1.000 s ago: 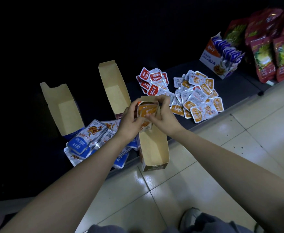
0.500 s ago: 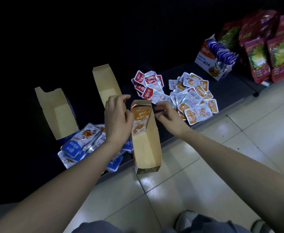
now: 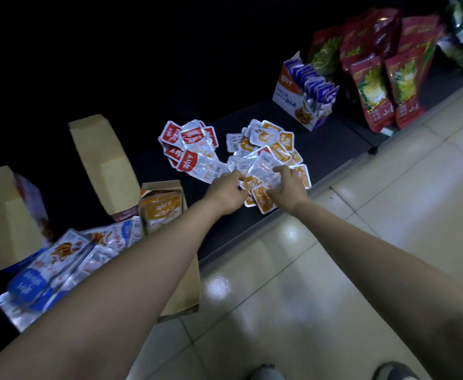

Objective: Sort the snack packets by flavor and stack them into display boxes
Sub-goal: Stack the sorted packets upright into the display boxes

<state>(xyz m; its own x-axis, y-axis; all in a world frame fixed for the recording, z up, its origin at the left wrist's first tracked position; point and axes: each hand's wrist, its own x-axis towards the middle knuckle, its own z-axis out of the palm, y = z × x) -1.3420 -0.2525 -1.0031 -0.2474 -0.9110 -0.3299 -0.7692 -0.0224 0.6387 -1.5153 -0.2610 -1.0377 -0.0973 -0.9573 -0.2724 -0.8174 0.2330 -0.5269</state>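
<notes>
Three open brown cardboard boxes stand on the dark ledge (image 3: 331,138). The first box (image 3: 3,215) is at the far left, with a heap of blue packets (image 3: 47,264) spilled just in front of it; they are too many and too overlapped to count, and their white characters are blurred. The second box (image 3: 104,165) leans behind that heap. The third box (image 3: 161,185) lies under the left forearm and holds boxed orange packets (image 3: 162,212) upright at its far end, at least two showing. Further right lies a pile of red packets (image 3: 189,149), at least six, each with white characters I cannot read. The left hand (image 3: 226,193) curls its fingers against the near edge of the loose orange packets (image 3: 273,148), well over a dozen; whether it pinches one I cannot tell. The right hand (image 3: 289,187) rests flat on the same pile, fingers spread and relaxed. Beyond stands one printed display box (image 3: 293,98) filled with a row of blue-purple packets, its orange panel lettered white and not legible. At least four large red bags (image 3: 372,89) stand at the far right.
</notes>
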